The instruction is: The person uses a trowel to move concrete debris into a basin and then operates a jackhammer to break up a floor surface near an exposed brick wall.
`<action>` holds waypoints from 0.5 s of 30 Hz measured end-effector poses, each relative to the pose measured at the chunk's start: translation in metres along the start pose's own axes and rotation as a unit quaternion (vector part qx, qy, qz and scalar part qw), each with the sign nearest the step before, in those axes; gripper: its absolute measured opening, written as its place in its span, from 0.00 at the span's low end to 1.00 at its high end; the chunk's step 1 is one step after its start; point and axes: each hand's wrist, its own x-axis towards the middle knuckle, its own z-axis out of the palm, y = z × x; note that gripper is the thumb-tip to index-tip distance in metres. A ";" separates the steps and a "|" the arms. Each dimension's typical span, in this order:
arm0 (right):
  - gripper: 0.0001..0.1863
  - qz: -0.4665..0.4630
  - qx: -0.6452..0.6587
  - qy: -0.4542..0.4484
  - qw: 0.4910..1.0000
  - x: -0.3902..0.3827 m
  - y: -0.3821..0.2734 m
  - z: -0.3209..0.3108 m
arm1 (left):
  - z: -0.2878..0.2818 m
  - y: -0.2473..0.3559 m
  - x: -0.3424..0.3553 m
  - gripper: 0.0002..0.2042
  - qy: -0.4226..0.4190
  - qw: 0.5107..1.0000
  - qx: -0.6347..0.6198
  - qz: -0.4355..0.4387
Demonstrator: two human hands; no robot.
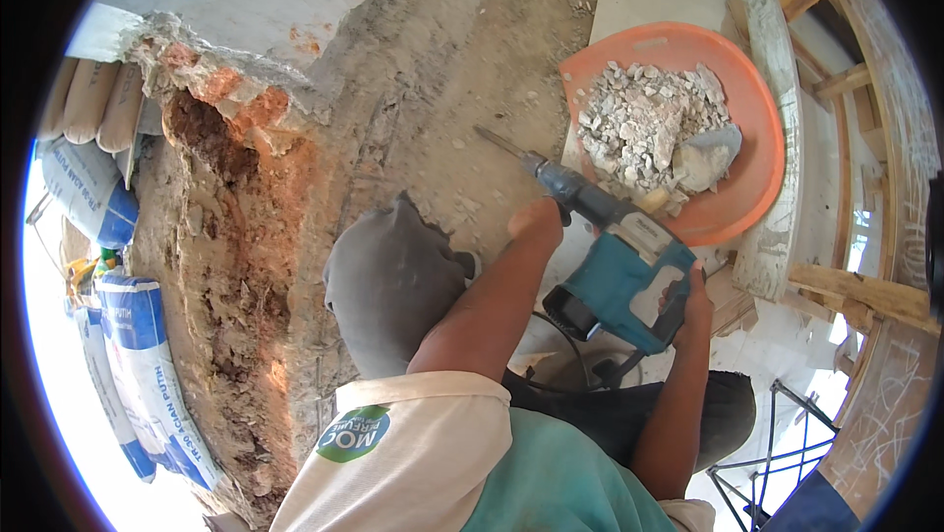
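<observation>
A teal and grey demolition hammer [612,278] lies across the middle of the head view, its chisel bit [503,143] pointing to the far left over the dusty ground. My left hand [538,221] is closed at the front of the tool, near its dark collar; the part it grips is mostly hidden. Around the rear handle, my right hand [696,304] is wrapped, with the trigger out of sight. A dark cable [580,355] runs from the tool's back end. The bit's tip appears apart from the broken wall.
Beyond the tool sits an orange basin [767,153] full of grey rubble [644,119]. A broken wall edge with exposed brick [261,109] runs along the left, with blue and white bags [138,325] past it. Timber framing [855,296] and thin metal bars [777,443] stand at right.
</observation>
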 end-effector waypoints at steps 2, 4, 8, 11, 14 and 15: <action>0.32 -0.012 -0.017 0.019 1.000 0.002 0.004 0.003 | -0.005 -0.003 -0.006 0.12 -0.015 1.000 -0.025 0.009; 0.30 -0.038 -0.008 0.030 0.999 0.006 0.008 0.004 | -0.003 -0.002 -0.005 0.11 -0.021 1.000 -0.003 0.000; 0.30 -0.045 -0.019 0.074 0.996 0.004 0.000 0.012 | -0.014 0.001 -0.007 0.11 -0.035 0.999 0.020 0.008; 0.30 -0.020 -0.005 0.088 0.996 -0.007 -0.013 0.017 | -0.008 -0.003 0.004 0.12 -0.040 0.999 0.032 0.015; 0.32 -0.077 -0.043 0.111 0.990 0.007 -0.012 0.012 | -0.013 -0.005 0.003 0.14 -0.065 0.996 0.018 0.054; 0.33 -0.133 -0.072 0.132 0.980 0.011 -0.017 0.003 | -0.006 -0.006 0.009 0.13 -0.063 0.996 0.039 0.053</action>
